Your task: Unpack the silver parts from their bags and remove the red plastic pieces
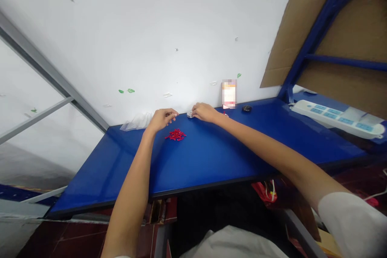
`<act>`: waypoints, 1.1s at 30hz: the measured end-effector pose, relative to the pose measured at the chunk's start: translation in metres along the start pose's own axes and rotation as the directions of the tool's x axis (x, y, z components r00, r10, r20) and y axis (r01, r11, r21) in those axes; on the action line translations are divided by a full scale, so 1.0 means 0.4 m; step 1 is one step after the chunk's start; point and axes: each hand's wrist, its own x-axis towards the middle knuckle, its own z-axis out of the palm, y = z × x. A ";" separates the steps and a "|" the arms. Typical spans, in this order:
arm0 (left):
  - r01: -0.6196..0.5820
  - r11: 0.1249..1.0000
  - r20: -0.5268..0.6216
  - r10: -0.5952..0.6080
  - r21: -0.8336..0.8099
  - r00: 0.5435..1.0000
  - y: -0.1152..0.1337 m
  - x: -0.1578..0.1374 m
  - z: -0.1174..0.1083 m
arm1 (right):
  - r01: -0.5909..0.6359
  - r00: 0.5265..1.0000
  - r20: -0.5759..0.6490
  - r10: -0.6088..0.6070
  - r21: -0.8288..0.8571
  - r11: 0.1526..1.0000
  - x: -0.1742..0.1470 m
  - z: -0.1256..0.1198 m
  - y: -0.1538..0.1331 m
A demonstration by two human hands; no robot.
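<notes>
My left hand [163, 119] is raised over the back of the blue table, thumb and fingers pinched together. A tiny pale tip shows at the fingertips, too small to name. Just below it lies a loose pile of short red pieces [176, 135], thin like cut wire or sleeves, with pale ends. My right hand [204, 112] rests by the wall with its fingers closed around the edge of a small silvery-white round object [190, 115], which the fingers partly cover. A gap of tabletop separates the two hands.
Clear plastic bags [137, 122] lie at the back left of the blue table [193, 161]. Behind my right forearm are a blurred upright card or box [229, 93] and a black round object [246, 108]. A white power strip [337, 119] sits at the right, near a blue metal frame [314, 28].
</notes>
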 end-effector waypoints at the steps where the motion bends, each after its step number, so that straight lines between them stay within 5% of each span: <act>1: 0.006 1.000 -0.032 -0.005 0.026 0.999 -0.005 0.003 0.005 | 0.004 1.000 0.001 -0.004 -0.024 1.000 -0.003 -0.003 -0.001; 7: -0.029 1.000 -0.073 0.028 -0.005 0.997 -0.002 0.013 0.047 | -0.062 0.987 -0.152 0.058 -0.019 0.998 -0.035 -0.048 -0.038; 11: -0.078 0.985 -0.186 0.049 -0.152 0.981 0.042 0.015 0.097 | -0.133 0.957 -0.226 0.183 0.219 0.967 -0.111 -0.083 -0.084; 14: -0.117 0.973 -0.180 0.081 -0.200 0.980 0.082 0.012 0.140 | -0.112 0.974 -0.115 0.195 0.502 0.857 -0.181 -0.101 -0.118; 18: -0.138 0.961 -0.062 0.127 -0.239 0.990 0.121 0.001 0.176 | -0.105 0.942 -0.121 0.313 0.779 0.618 -0.228 -0.122 -0.147; 29: -0.130 0.976 -0.168 0.101 -0.175 0.981 0.177 -0.023 0.192 | -0.041 0.931 -0.137 0.338 0.881 0.472 -0.223 -0.142 -0.165; 33: -0.184 0.974 -0.159 0.162 -0.131 0.974 0.183 -0.026 0.188 | 0.017 0.925 -0.196 0.326 0.877 0.479 -0.222 -0.129 -0.167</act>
